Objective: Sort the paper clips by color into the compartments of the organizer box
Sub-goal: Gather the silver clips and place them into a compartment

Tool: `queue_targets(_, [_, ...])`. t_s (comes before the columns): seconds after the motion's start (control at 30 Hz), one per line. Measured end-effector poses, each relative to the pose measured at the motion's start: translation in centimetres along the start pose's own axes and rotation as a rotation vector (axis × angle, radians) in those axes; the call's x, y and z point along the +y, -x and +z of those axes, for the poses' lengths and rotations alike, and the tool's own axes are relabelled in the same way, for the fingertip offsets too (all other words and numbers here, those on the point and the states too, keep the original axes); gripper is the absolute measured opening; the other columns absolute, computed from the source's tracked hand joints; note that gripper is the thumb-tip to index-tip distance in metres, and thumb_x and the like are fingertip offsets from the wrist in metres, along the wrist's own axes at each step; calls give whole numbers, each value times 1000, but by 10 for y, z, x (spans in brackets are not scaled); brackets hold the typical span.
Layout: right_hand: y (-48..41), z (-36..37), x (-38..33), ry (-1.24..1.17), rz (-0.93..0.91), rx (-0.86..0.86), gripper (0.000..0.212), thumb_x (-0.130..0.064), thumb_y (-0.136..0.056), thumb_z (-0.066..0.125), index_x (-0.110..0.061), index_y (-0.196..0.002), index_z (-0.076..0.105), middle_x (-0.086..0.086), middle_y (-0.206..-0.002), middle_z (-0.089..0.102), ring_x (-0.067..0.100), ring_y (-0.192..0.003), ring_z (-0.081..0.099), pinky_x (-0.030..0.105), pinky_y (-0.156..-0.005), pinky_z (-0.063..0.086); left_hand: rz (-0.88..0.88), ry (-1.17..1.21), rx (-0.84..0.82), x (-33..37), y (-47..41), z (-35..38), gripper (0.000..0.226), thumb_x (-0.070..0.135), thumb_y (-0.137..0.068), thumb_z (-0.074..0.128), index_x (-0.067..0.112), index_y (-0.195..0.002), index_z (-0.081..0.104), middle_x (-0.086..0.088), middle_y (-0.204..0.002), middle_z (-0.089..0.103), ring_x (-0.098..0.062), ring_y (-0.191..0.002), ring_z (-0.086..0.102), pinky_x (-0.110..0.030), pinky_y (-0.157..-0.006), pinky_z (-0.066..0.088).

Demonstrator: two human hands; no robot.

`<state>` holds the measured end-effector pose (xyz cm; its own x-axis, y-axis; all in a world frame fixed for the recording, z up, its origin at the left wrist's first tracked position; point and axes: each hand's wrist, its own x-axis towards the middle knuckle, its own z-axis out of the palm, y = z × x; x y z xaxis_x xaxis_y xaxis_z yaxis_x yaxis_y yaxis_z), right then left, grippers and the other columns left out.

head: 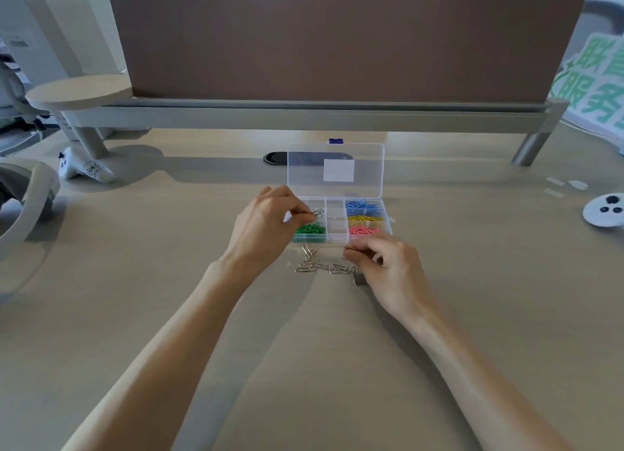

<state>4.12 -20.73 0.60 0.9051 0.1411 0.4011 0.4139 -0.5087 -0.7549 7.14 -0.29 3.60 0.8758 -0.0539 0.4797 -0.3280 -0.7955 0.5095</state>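
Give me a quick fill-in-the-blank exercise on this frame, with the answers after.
The loose clips on the table are all ____.
In the organizer box, the pink clips lie just nearer than the ____ ones.
The green clips lie in the box's near-____ corner.
The box's lid stands ____.
Missing: silver; yellow; left; open.

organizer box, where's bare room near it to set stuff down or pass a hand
Bare beige table lies right of the clear plastic organizer box, and between the forearms. The box's middle column is empty. Crowded: the front strip, with silver paper clips and the right hand pinching one, and the box's left side, where the left hand pinches clips.
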Motion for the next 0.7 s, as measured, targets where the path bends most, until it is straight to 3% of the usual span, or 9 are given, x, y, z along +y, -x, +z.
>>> queue_targets(0.07, [1,2,-1,-57,33,-18,2,-17,-82,74,-18,-83,76,-10,-76,69,0,-65,58,9,-60,40,-100,36,3,-3,-16,4,8,31,-86,70,24,-86,74,13,-87,60,-9,-88,52,-27,-69,44])
queue_targets(0.23, [-2,5,2,-165,108,-53,3,-19,-82,74,-20,-81,77,-8,-74,70,10,-60,60,26,-60,51,-226,32,-69,-16,-49,13,14,29,-86,71,17,-93,76,4,-94,68,-17,-87,60,-33,-77,50])
queue_targets(0.37, [-2,4,2,-249,138,-57,6,-16,-82,74,-22,-82,77,-4,-76,72,17,-64,64,23,-59,51,-244,-5,-102,-22,-61,21,12,28,-87,69,20,-92,75,9,-90,66,-14,-85,60,-31,-72,48])
queue_targets(0.53, [-17,1,1,-222,81,-24,6,-17,-81,75,-18,-86,77,-6,-85,72,10,-80,65,20,-72,50,-221,-20,-166,-32,-58,25,11,28,-84,73,19,-90,77,7,-88,68,-12,-83,61,-25,-69,42])
queue_targets(0.7, [-66,10,-5,-78,14,-13,9,-19,-82,74,-15,-90,77,-3,-80,71,7,-68,60,20,-66,46,-276,132,-39,-36,-45,11,21,29,-92,63,16,-104,74,7,-91,62,-6,-81,53,-19,-71,37])
